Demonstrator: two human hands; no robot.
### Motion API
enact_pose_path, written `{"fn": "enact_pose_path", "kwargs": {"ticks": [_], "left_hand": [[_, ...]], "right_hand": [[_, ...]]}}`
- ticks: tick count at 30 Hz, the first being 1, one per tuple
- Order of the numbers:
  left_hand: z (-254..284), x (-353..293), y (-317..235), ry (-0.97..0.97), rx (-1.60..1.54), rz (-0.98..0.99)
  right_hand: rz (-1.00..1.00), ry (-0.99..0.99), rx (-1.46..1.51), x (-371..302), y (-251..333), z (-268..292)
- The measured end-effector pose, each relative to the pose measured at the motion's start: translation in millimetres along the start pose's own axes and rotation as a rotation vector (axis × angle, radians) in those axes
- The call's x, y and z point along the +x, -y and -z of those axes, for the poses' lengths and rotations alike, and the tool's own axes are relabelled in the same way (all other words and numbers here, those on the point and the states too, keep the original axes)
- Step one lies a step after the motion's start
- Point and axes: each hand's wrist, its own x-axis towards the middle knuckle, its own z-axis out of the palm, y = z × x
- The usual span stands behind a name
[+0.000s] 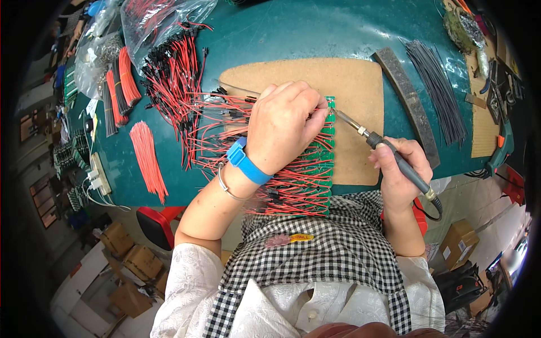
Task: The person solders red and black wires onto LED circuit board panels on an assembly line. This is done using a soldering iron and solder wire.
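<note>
My right hand (403,172) grips a soldering iron (397,160) by its dark handle. The iron's tip points left, at the far end of a strip of green circuit boards (322,163). Above the boards my left hand (286,121) is closed in a pinch near that tip; what lies between its fingers is too small to make out. Red and black wires (282,191) with black connectors run left from the boards, partly under my left hand and wrist. A thin grey strand (236,88) reaches toward the back of that hand. Beneath the boards lies a brown board (358,124).
A heap of red and black connector wires (172,79) lies at the left, beside bundled wires (128,79) and loose red wires (147,160). To the right are a dark flat bar (408,101), black wires (437,90) and pliers (493,104). Plastic bags (163,22) lie far left.
</note>
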Motion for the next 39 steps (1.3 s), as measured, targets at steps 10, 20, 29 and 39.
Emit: {"fn": "enact_pose_path", "kwargs": {"ticks": [10,20,29,39], "left_hand": [[-0.7,1.4,-2.1,0.013,0.032,0.017],[-0.6,2.8,-1.6,0.007,-0.003,0.050],[29.0,8.5,9.0,0.227,0.232,0.042],[76.2,35.2,9.1,0.518,-0.038,0.089]], "right_hand": [[-0.074,-0.026,0.028,1.8,2.5,0.0],[0.022,-0.058,0.261,-2.0,-4.4,13.5],[0.085,0.022,0.149,-16.3,0.7,24.9],[-0.022,-0.080,0.395,-20.1,6.3,36.0]]}}
